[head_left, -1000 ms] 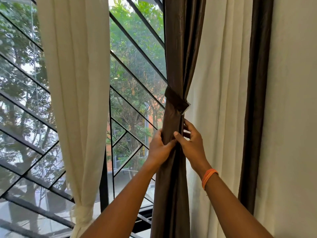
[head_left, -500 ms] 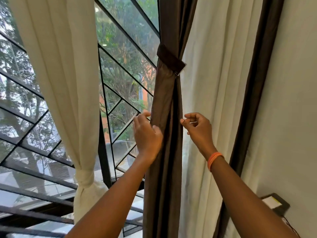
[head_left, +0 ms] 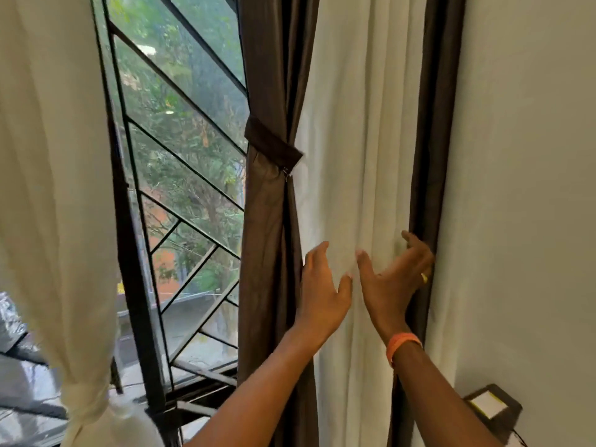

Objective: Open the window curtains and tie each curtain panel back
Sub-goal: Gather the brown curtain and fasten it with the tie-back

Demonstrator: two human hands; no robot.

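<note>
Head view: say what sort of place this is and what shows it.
Probably a room in a home, by a large window. Showing it: floor-length cream curtain and brown curtain held by a fabric tieback, black diagonal window grille with trees outside, and a plain painted wall.

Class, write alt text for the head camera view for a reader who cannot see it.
Two hands reach into a cream curtain: the left hand at its left edge, the right hand at its right. Beside it hangs a brown curtain bound by a tieback.

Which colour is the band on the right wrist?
Orange; the wristband shows clearly in the head view.
</note>
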